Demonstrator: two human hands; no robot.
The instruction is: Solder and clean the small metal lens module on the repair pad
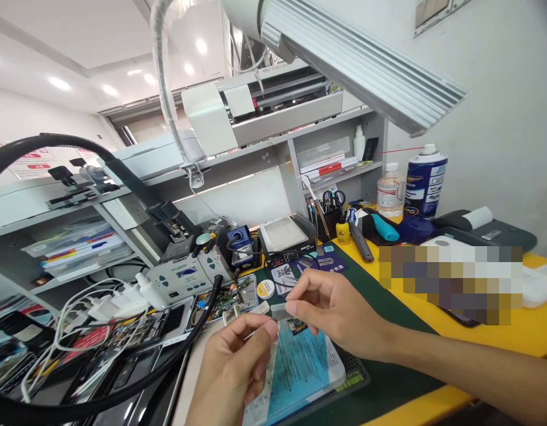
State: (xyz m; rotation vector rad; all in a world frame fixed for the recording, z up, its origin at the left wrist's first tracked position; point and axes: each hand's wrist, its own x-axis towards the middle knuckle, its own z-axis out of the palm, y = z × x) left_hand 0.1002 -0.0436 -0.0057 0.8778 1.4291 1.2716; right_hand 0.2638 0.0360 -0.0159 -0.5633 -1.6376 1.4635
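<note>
My left hand (242, 355) is closed in a pinch, thumb against the bent fingers, over the left part of a blue-and-white pad (304, 367). My right hand (331, 305) is also closed, with thumb and forefinger together above the pad's far edge. What either pinch holds is too small or hidden to make out. A pale greyish strip (280, 310) shows by the right fingertips; I cannot tell whether they touch it. Beneath the right hand, a small dark part (296, 326) shows at the pad's top edge. The pad lies on a dark green mat (389, 361).
A black hose (189, 346) curves along the left, past opened phone parts and a tray of circuit boards (231, 299). Behind stand a control station (189, 275) and a flat heating plate (285, 234). A spray can (424, 183) stands at right; a lamp (357, 59) hangs overhead.
</note>
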